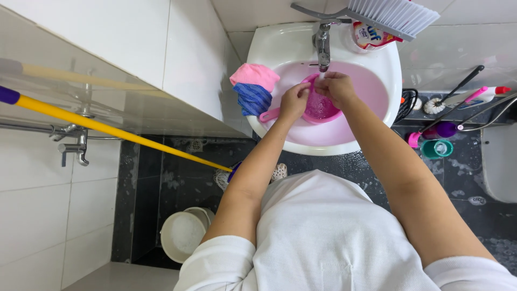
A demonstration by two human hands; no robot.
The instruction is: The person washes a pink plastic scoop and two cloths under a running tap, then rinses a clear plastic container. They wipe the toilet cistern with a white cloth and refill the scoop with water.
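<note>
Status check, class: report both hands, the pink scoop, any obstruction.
Left hand and right hand grip pink scoop. Scoop under tap, over sink. Nothing obstructing.

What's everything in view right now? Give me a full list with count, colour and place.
Scoop: one, pink with a handle, in the sink under the tap.
Sink: one, white, against the far wall.
Tap: one, metal, at the sink's back.
Cloths: two, pink over blue, on the sink's left rim.
Brush: one, white bristles, grey handle, above the sink's back right.
Packet: one, white and red, on the sink's back right rim.
Mop handle: one, yellow, slanting across the left.
Bucket: one, white, on the dark floor at lower left.
Toilet brush: one, white head, on the floor at right.
Left hand: on the scoop's left rim.
Right hand: on the scoop's top, under the tap.
</note>
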